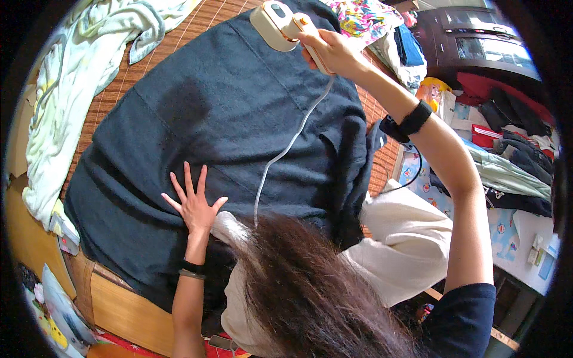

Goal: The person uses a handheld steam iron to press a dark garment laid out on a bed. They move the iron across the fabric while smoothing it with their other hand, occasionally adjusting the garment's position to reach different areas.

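Note:
A large dark garment or cloth (239,107) lies spread in front of me, with folds bunched along its right side. My left hand (198,206) presses flat on it, palm down and fingers spread, holding nothing. At the far edge of the cloth, my right hand (337,52) is closed around the handle of a white handheld garment steamer (274,27) with gold trim. I cannot tell whether its head touches the cloth. A pale cord (292,140) runs from the handle back across the cloth toward me. A darker patch (184,107) shows on the cloth's left half.
Under the cloth is a brown striped mat (128,80). A pale green-white blanket (65,119) lies at the left. Colourful clothing (364,21) sits at the far right, and piled clothes (519,155) cover a table beside a dark cabinet (471,39). My long hair hides the near middle.

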`<action>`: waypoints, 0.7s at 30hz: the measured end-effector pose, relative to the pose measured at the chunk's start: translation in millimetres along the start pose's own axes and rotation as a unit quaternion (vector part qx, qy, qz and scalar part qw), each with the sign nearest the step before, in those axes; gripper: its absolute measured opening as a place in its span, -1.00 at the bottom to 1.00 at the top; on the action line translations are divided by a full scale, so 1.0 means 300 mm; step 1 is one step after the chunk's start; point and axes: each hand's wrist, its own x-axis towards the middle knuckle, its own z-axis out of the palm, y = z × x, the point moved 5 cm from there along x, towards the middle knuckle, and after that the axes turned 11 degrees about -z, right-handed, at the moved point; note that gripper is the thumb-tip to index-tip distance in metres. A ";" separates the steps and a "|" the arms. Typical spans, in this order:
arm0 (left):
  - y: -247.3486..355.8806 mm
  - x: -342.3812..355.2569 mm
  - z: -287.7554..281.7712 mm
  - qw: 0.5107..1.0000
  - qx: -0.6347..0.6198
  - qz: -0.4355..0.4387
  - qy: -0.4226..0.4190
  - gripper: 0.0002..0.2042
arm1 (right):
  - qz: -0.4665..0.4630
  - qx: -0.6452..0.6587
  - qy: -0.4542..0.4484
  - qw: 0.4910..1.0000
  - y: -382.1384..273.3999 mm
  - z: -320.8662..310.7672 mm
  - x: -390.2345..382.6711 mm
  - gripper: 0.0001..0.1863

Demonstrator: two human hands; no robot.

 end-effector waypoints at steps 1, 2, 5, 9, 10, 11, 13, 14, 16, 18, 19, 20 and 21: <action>0.001 -0.002 -0.002 1.000 -0.002 -0.002 0.001 0.14 | -0.018 -0.014 -0.012 1.000 -0.019 -0.006 -0.007 -0.44; 0.002 -0.003 -0.002 1.000 -0.001 -0.007 -0.004 0.15 | -0.024 -0.012 -0.005 1.000 -0.030 -0.016 -0.012 -0.44; 0.007 -0.004 -0.008 1.000 -0.010 -0.021 -0.015 0.20 | -0.054 -0.027 0.003 0.998 -0.029 -0.061 -0.016 -0.47; 0.026 0.010 -0.023 0.999 -0.023 -0.031 -0.035 0.25 | -0.027 -0.013 0.019 0.999 0.100 -0.127 -0.021 -0.44; 0.030 0.017 -0.026 0.998 -0.002 -0.041 -0.048 0.26 | -0.035 0.006 0.010 0.999 0.139 -0.139 -0.018 -0.44; 0.037 0.025 -0.030 0.997 0.013 -0.049 -0.060 0.28 | -0.039 0.025 -0.001 0.999 0.182 -0.152 -0.018 -0.45; 0.061 0.035 -0.043 0.994 0.026 -0.063 -0.082 0.30 | -0.036 0.093 -0.023 0.995 0.269 -0.160 -0.029 -0.44; 0.079 0.036 -0.052 0.992 0.045 -0.071 -0.090 0.27 | -0.032 0.108 -0.031 0.993 0.309 -0.160 -0.038 -0.43; 0.123 0.034 -0.064 0.985 0.105 -0.097 -0.100 0.25 | -0.027 0.144 -0.051 0.988 0.373 -0.142 -0.040 -0.42; 0.207 0.013 -0.060 0.981 0.134 -0.099 -0.096 0.09 | -0.057 0.217 -0.047 0.973 0.415 -0.107 -0.044 -0.39; 0.263 0.001 -0.053 0.987 0.109 -0.085 -0.078 0.06 | -0.071 0.240 -0.036 0.968 0.426 -0.080 -0.022 -0.39; 0.322 -0.014 -0.041 0.992 0.084 -0.071 -0.058 0.03 | -0.085 0.262 -0.025 0.961 0.428 -0.043 0.013 -0.39; 0.383 -0.034 -0.016 0.996 0.039 -0.060 -0.060 0.03 | -0.061 0.499 -0.114 0.857 0.394 0.034 0.075 -0.51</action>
